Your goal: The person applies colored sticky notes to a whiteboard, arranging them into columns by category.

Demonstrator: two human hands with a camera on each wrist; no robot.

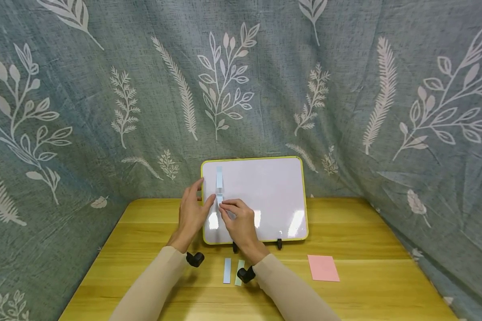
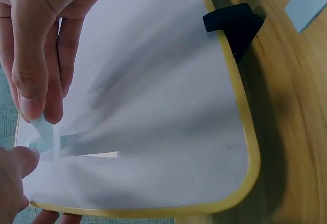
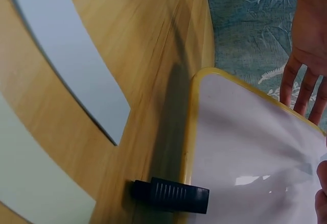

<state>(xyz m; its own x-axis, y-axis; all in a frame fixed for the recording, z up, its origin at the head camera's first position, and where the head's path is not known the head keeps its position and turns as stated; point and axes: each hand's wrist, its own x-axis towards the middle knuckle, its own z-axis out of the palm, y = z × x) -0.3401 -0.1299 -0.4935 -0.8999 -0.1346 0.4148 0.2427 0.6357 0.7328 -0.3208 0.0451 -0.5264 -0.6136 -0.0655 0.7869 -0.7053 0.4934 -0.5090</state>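
While right hand (image 1: 241, 223) pinched blue strip (image 2: 45, 133) | left hand (image 1: 190, 214), fingers loosely straight, straddled left edge of whiteboard (image 1: 271, 191) | straight alignment seemed key

the whiteboard (image 1: 273, 191) lies open from the front across its right half; the left hand (image 1: 193, 211) and right hand (image 1: 242, 223) block its left part. black stand clips (image 1: 279, 244) jut at its lower edge, and the curtain (image 1: 265, 111) walls off the back.

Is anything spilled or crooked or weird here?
Nothing looks spilled or broken. One small thing: the pale blue strip pinched by the right hand bends instead of lying flat on the whiteboard, probably because it's being held.
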